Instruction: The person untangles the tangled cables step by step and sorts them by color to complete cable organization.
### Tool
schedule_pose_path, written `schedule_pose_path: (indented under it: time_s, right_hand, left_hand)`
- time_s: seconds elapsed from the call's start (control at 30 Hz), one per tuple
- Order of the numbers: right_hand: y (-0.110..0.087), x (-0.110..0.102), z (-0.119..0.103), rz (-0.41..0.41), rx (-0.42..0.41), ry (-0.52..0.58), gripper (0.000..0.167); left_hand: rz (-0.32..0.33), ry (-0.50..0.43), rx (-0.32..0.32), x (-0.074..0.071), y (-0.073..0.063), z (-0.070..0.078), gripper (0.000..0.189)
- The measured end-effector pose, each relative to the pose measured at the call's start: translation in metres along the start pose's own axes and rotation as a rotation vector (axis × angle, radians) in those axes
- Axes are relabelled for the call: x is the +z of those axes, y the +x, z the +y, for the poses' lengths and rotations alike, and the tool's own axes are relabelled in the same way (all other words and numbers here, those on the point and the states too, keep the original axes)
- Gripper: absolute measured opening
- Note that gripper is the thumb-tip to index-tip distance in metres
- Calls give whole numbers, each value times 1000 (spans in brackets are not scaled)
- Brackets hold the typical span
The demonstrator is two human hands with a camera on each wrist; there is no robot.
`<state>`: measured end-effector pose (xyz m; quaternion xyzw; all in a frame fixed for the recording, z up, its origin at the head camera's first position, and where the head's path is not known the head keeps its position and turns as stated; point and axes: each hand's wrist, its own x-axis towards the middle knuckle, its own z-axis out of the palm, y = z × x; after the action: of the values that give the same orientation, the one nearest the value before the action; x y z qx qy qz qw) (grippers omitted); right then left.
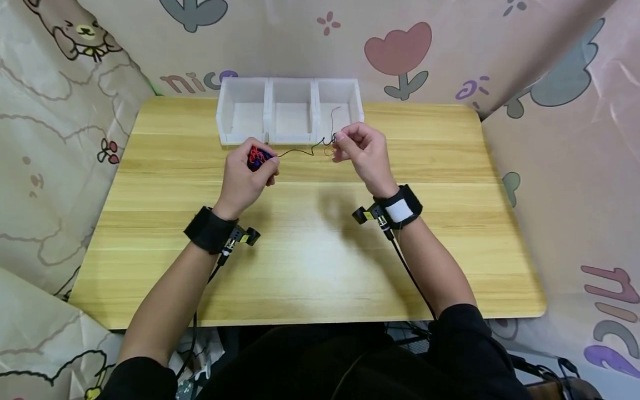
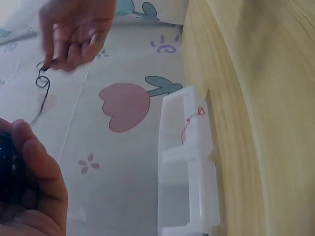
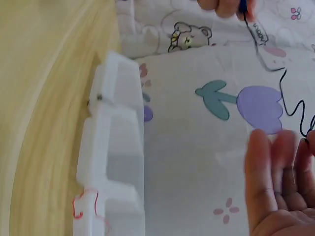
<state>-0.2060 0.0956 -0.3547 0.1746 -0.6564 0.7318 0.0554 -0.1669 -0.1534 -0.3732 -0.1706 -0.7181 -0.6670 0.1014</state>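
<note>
A person seated or standing at a pale wood-grain table [image 1: 310, 278] draws both hands together near the centre of the frame, a black wire [image 1: 300, 150] strung between them. The left hand [image 1: 239, 178], just left of centre, holds a small bundle of wires [image 1: 257, 158] in red, blue and black, its fingers curled around the coils and the thumb pressed along the near side. The right hand [image 1: 367, 155], right of centre, pinches the kinked, looping wire between thumb and fingertip; its remaining fingers rise side by side, slightly blurred in the right wrist view. The black wire runs from the bundle's right edge, dipping and curling before it reaches that pinch.

Behind the hands, at upper centre, stands a white three-compartment tray [image 1: 292, 138]. A thin red wire [image 2: 200, 112] hangs over the front wall of the tray's right-hand compartment (the wrist views show it best, bright against the plastic).

Black wristbands [image 1: 210, 230] circle both forearms, each bearing a small camera [image 1: 248, 236] with a dark cable running toward the bottom of the frame, where black sleeves [image 1: 142, 383] enter at either side. Printed sheets [image 1: 565, 183] surround the table, a bear at upper left and a pink tulip at upper right.
</note>
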Motion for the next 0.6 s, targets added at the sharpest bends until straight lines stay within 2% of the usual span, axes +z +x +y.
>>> schedule_pose_path:
  time_s: [0.07,0.17,0.27,0.33,0.4,0.5,0.6]
  right_hand:
    - [-1,6,-2,-37,30,28,11]
    - [-4,19,-8,-104,32,22,27]
    - [-6,32,-17,-190,-8,-96,42]
    - [-6,38,-21,-248,-22,-216,47]
    - [-5,43,-22,-309,-12,-336,46]
    - [-3,45,-17,-411,28,-461,41]
    - [-3,42,-12,-490,45,-560,33]
  left_hand:
    - [-30,32,14,4,1,1,10]
    - [-70,106,39,11,2,2,10]
    - [-115,216,86,17,3,4,9]
    - [-145,280,127,20,4,4,8]
    - [-168,323,177,23,4,5,8]
    - [-185,359,217,25,3,6,7]
    - [-174,376,218,24,2,6,6]
